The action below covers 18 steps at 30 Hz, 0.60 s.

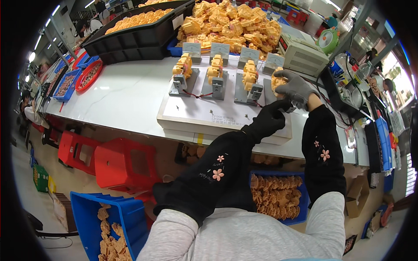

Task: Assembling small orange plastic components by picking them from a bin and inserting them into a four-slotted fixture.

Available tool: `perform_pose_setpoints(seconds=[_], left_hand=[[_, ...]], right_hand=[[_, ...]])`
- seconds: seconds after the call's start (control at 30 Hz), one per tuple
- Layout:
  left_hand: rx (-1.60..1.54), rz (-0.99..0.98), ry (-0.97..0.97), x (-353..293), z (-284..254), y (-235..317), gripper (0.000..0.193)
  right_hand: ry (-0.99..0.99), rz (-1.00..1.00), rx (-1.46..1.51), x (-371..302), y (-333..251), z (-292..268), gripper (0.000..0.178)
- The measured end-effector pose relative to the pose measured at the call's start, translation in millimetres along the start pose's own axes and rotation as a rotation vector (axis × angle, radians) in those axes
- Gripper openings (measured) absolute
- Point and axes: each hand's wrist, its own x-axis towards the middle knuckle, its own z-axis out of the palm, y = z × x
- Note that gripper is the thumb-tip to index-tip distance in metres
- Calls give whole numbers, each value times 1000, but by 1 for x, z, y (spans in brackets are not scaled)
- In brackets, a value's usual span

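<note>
My right hand, in a grey glove, is closed round a yellow plastic part at the rightmost of several grey test stands. My left hand, in a black glove, has its fingers curled at the front of that same stand, just below the right hand; what its fingertips grip is hidden. To the left, similar yellow parts sit upright on the other stands, each with a grey block in front. Behind the stands is a row of white panel meters. Everything stands on a white board.
Behind the meters rises a heap of yellow parts. A black crate stands far left, a beige instrument at the right. Red stools and blue bins of parts are below the table's front edge.
</note>
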Motion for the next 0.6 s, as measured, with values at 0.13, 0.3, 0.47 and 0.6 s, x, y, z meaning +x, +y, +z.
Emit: perform_pose_setpoints(seconds=[0.13,0.3,0.47,0.6], left_hand=[[-15,0,-19,1,-1,-1,54],[103,143,38,-4,4,3,51],[898,750,669,-27,-2,12,48],[924,668,672,-27,-26,17,54]], right_hand=[[97,59,166,0,1,1,48],[649,-317,640,1,-33,-62,45],[744,-370,-277,53,-50,-20,38],[450,-104,-327,41,-88,44,51]])
